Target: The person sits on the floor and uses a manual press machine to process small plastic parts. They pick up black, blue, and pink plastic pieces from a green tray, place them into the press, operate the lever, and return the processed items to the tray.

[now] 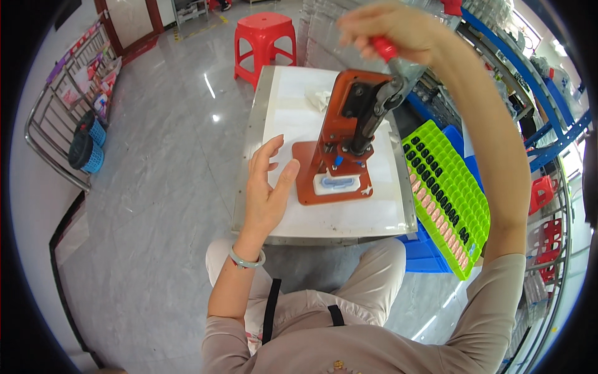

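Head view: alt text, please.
The right hand is at the red grip of an orange metal lever press on a white-topped table; the open left hand is beside the press. Lime-green plastic tray at right.

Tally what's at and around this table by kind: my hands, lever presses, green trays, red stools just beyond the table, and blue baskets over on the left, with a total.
My count:
Hands: 2, the left hand and the right hand
Lever press: 1
Green tray: 1
Red stool: 1
Blue baskets: 2
Total: 7
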Tool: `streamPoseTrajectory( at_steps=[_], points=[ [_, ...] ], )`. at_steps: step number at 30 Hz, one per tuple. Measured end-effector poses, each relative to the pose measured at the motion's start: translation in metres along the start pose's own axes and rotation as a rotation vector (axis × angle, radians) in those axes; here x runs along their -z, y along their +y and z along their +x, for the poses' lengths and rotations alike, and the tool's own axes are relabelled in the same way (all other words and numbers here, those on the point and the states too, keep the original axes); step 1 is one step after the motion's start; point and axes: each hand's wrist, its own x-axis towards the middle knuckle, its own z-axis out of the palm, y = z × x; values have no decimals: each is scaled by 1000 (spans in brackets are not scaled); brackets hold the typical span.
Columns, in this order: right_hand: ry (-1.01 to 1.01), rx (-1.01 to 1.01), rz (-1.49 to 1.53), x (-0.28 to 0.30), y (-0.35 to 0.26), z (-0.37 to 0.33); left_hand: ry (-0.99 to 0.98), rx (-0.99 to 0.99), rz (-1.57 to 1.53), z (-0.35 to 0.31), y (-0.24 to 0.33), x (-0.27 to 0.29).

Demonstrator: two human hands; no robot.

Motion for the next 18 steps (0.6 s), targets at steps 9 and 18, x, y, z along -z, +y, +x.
streamPoseTrajectory(
  at_steps=[9,18],
  points=[
    [489,788,-218,-90,13,-112,58,61,-61,11,2,14],
    [278,943,-40,-94,48,-109,-687,-309,-183,139,41,24]
  ],
)
